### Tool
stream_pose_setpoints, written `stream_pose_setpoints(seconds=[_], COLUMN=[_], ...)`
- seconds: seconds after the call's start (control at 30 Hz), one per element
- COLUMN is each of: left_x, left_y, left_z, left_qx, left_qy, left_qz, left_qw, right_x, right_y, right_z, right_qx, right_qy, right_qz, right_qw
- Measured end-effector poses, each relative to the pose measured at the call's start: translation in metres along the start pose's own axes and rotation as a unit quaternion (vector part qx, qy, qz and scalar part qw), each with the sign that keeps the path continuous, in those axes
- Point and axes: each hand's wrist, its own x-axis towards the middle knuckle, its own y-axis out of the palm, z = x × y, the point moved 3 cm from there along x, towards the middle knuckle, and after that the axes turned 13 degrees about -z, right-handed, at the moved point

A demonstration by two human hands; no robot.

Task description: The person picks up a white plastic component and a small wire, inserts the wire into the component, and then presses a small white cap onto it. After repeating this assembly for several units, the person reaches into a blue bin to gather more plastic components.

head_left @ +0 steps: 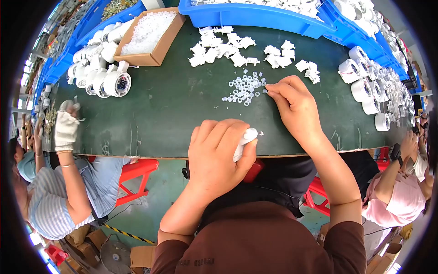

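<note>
My left hand [219,148] is wrapped around a white plastic part [249,136] just above the table's near edge. A small pronged tip sticks out of the part toward the right, and most of its body is hidden by my fingers. Thumb and forefinger of my right hand [294,102] are pinched together at the right side of a pile of small clear plastic rings [246,86]. Whether a ring sits between those fingertips is too small to make out. Beyond the pile lie several white plastic brackets [219,45] in loose groups.
Blue bins [260,20] of white parts line the far side. A cardboard box [148,39] of clear pieces and white round housings [116,83] stand at left. More white housings [362,89] are at right. Co-workers sit on both sides, one wearing a white glove [67,130].
</note>
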Motion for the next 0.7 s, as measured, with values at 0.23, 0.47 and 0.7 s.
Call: stream_pose_setpoints(seconds=[0.23, 0.47, 0.7], left_x=[0.007, 0.010, 0.010], left_y=[-0.006, -0.004, -0.001], left_z=[-0.005, -0.008, -0.006], left_qx=[-0.009, 0.009, 0.011], left_qy=[-0.040, -0.062, -0.047], left_qz=[0.052, 0.065, 0.058], left_qw=[0.998, 0.996, 0.997], right_x=[-0.006, -0.028, -0.032], right_y=[-0.008, -0.025, -0.013], right_z=[0.003, 0.045, 0.043], right_qx=[0.148, 0.384, 0.455], right_qy=[0.133, 0.387, 0.362], right_qz=[-0.001, 0.132, 0.156], right_qw=[0.980, 0.828, 0.799])
